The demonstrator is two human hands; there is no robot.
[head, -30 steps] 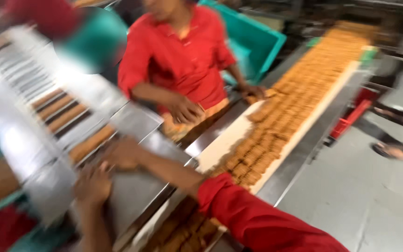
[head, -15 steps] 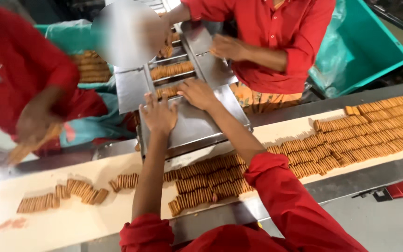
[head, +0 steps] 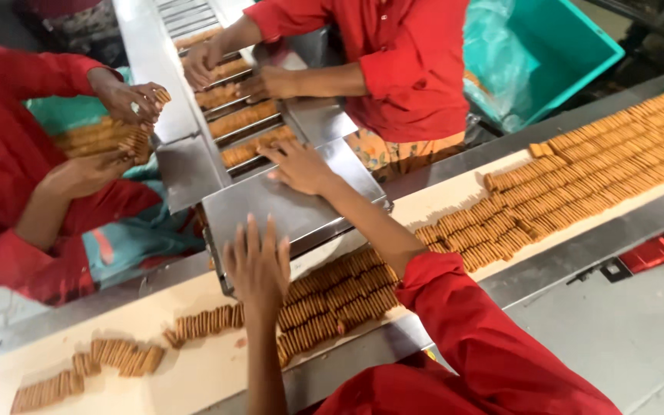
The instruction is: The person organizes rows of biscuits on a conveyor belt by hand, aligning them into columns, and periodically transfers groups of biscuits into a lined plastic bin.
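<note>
- The long cream-coloured conveyor belt runs from the lower left corner to the upper right, carrying rows of golden-brown rectangular biscuits; the rows are dense toward the right end and thin, broken clusters toward the left.
- The shiny steel feeding tray with slotted channels lies across the belt's far edge; its channels hold more biscuits stacked on edge.
- The right hand lies flat and spread at the near end of a channel, fingertips touching a biscuit stack, gripping nothing.
- The left hand rests open, fingers wide, on the tray's near edge just above the belt, empty.
- Two other people in red sleeves work the channels from the far side and the left side; one holds a stack of biscuits.
- Risk, as I judge it: a push by the right hand could topple the on-edge stack, since nothing braces its near end; biscuits could crack or slide off the smooth steel.
- Risk: the left hand's wrist hovers over the belt's loose rows, so a drop could scatter them.
- Against half a second ago, both hands are farther apart: the left has drawn back to the tray's near edge, while the right stays at the channel end.
</note>
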